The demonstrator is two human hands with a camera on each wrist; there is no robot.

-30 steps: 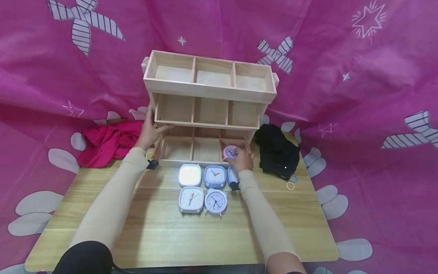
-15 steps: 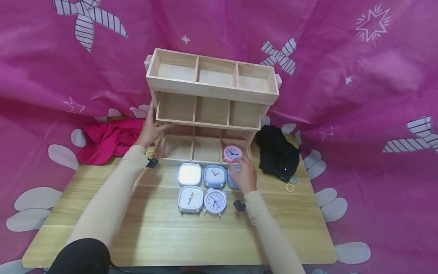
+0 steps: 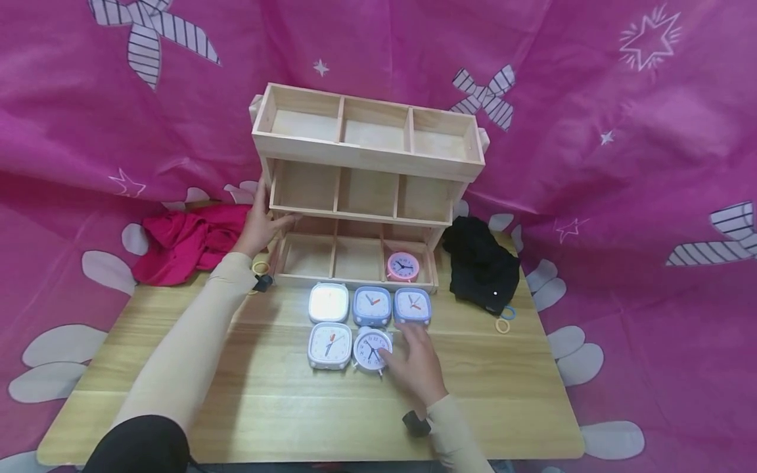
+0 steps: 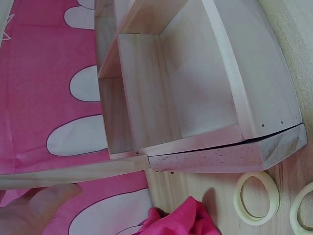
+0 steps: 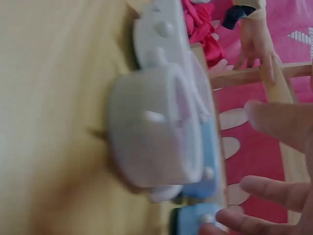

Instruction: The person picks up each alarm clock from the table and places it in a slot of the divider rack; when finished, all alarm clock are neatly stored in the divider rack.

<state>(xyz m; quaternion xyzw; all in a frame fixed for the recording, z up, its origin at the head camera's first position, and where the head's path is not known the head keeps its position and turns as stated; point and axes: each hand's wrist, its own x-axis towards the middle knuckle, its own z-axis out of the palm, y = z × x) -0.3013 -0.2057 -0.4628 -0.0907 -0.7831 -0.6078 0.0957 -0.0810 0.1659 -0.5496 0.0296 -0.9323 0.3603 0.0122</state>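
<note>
The left hand rests flat-fingered against the shelf side, probably to steady it; the right hand, fingers spread and holding nothing, reaches over the round clock in the front row on the table; a pink clock sits in the bottom right compartment.

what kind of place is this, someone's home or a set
Most likely a staged recording set: a pink patterned cloth backdrop drapes all round a light wooden table, which holds an open wooden three-tier shelf and small alarm clocks in neat rows.
</note>
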